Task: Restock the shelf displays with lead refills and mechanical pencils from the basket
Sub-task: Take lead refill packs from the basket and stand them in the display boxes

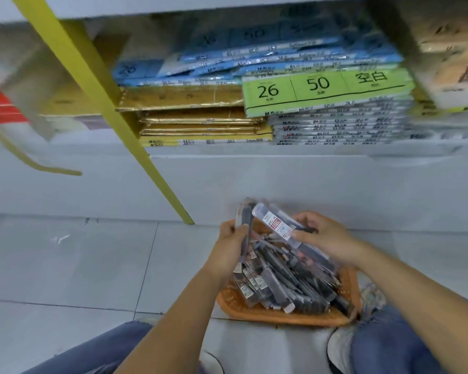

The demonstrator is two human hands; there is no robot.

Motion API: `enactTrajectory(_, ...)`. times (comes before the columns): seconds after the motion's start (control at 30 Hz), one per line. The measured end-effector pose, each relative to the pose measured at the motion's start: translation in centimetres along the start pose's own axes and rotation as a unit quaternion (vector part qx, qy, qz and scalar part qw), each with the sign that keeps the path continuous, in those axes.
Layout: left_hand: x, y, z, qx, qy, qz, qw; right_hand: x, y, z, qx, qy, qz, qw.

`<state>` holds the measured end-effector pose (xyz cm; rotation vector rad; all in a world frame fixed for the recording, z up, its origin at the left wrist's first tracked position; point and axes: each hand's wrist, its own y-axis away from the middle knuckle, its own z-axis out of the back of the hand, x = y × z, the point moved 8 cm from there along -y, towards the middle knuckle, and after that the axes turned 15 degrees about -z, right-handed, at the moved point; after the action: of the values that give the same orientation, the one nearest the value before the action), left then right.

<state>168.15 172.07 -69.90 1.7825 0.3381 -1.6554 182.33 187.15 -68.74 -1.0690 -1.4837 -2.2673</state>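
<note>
— Labels? 
— I read "26", "50", "空白" on the green pad (327,89). 
— Grips? 
— My left hand (231,240) is clamped around upright packs (244,220); my right hand (326,238) pinches a lead refill case (277,225), long axis slanting up-left, over the orange basket (281,317) on the floor (65,265).

Shallow orange woven plastic basket (287,318) on the tiled floor (65,265), before the low shelf unit (254,179). In it, a heap of clear-packed lead refills (289,282). Left hand (231,240) and right hand (326,240) above the heap, each gripping packets. Behind, stacked paper packs (327,87) on the shelf.
</note>
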Motion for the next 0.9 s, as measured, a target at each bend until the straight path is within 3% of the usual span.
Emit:
enactTrajectory(0.2, -7.7, 2.0, -0.1, 0.032, 0.079, -0.087, 0.993, 6.8, 6.5, -0.2, 0.025, 0.032, 0.066, 0.997)
enactTrajectory(0.33, -13.1, 2.6, 0.2, 0.015, 0.182, -0.107, 0.977, 11.2, 10.2, -1.5, 0.077, 0.056, 0.122, 0.988)
enactTrajectory(0.53, -21.7, 4.3, 2.9, -0.033, 0.202, -0.179, 0.962, 17.9, 14.6, 0.1, 0.129, 0.107, 0.173, 0.971)
enactTrajectory(0.73, -26.5, 5.1, 5.1, -0.078, 0.220, -0.222, 0.947, 22.8, 16.4, 1.8, 0.071, 0.116, 0.228, 0.964)
enactTrajectory(0.9, -26.2, 5.2, 6.5, -0.094, 0.236, -0.231, 0.939, 24.2, 16.2, 2.2, 0.016, 0.083, 0.255, 0.963)
